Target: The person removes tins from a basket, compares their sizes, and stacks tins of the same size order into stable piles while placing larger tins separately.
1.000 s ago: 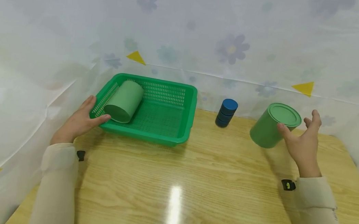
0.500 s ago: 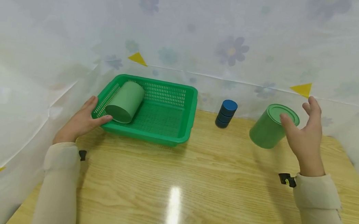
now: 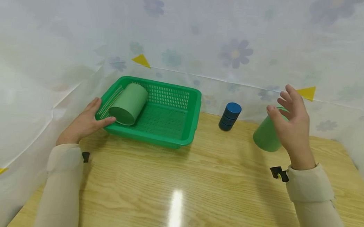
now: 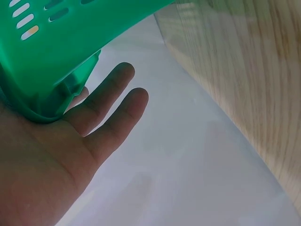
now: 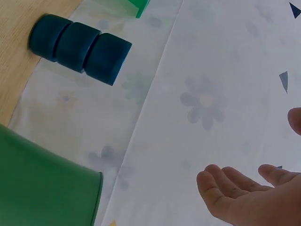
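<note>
My left hand (image 3: 82, 124) rests at the near left corner of a green plastic basket (image 3: 183, 140), its thumb over the rim. Straight fingers (image 4: 120, 117) extend past the basket's corner in the left wrist view. On its side in the basket lies a light green can (image 3: 129, 101). To the right, a second green can (image 3: 265, 136) stands upright on the table, its top partly hidden by my right hand (image 3: 294, 125). That hand is raised with thumb and fingers spread, holding nothing. In the right wrist view its fingertips are apart from the can (image 5: 44, 183).
A blue cylinder (image 3: 229, 116) in three stacked sections stands between the basket and the upright can. Behind the wooden table (image 3: 152, 181) hangs a white floral sheet (image 3: 199, 34), with yellow triangles stuck to it.
My right hand has moved left and up from beside the upright can and now covers part of its top. My left hand, the basket, the cans and the blue cylinder have stayed in place.
</note>
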Available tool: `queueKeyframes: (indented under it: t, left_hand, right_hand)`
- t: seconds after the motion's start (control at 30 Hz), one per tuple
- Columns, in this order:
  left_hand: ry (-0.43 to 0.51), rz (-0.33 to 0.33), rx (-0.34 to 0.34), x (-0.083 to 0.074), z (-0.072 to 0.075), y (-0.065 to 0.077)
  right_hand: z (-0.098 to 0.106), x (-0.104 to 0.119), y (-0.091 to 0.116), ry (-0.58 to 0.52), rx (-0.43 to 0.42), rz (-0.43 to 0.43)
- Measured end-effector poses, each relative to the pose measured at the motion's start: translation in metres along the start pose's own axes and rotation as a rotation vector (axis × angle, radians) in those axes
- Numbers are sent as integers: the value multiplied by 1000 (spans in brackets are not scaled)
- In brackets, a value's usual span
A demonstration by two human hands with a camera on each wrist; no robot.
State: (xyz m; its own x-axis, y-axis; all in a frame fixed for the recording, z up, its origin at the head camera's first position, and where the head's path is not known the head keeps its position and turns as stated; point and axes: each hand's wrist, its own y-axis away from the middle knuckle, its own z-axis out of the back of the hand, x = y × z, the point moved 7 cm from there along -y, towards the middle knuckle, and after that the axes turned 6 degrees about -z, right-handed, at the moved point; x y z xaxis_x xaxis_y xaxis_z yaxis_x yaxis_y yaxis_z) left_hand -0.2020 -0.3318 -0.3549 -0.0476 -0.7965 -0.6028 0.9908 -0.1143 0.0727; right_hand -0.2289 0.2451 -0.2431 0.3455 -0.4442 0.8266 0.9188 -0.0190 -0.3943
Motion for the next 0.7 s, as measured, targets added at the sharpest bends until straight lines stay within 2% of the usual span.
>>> queueKeyframes:
  t: [0.07,0.17,0.5,0.7]
  left_hand:
    - [-1,0,-2,-1,0,0]
    - [-6,-1,-2,-1,1,1]
    - [-3,-2,-8,-1,0,0]
    - [-7,-9,-18,0,1,0]
  right_hand:
    - [-6,9,-1,-38,10,33]
    - [-20,20,-4,-75,70,59]
    - [-74,40,-15,65,318,82]
    - [-110,53,-20,68,412,107]
